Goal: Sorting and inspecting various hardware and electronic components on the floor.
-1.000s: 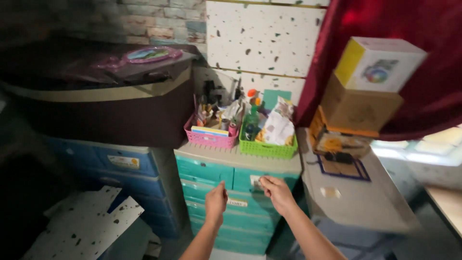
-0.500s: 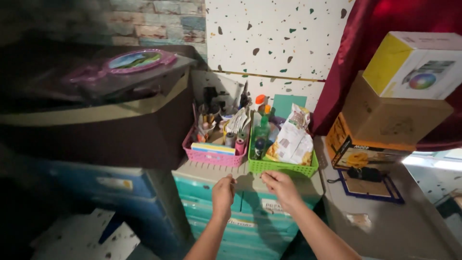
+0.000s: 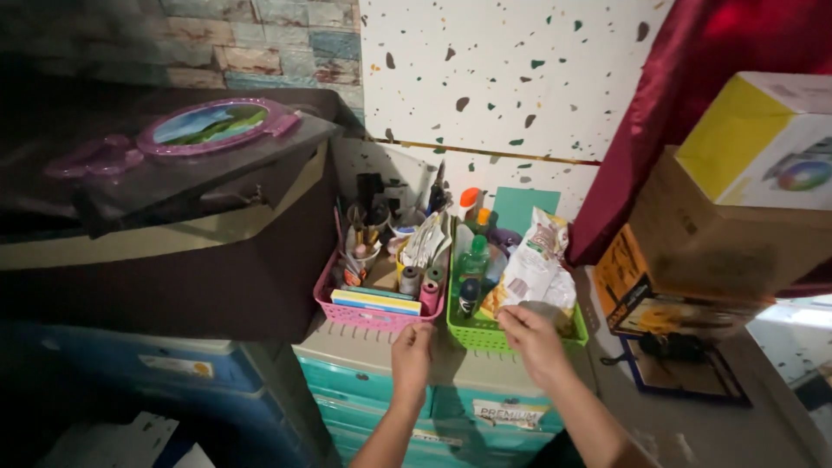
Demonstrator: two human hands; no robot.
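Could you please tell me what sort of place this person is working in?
Probably a cramped storage corner of a home: a teal plastic drawer unit carries a pink basket and a green basket of pens, bottles and packets, with stacked cardboard boxes beside a red curtain.

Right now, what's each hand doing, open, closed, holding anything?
Left hand: loosely curled at the pink basket front; grip cannot be told.
Right hand: open, empty, fingers at the green basket rim.

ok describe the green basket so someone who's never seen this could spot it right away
Find the teal drawer unit below the speckled wall panel. Two small baskets sit side by side on its top; the green basket is the right one, at the right hand. Unlike the pink basket, it holds a crinkled snack bag and a green bottle.
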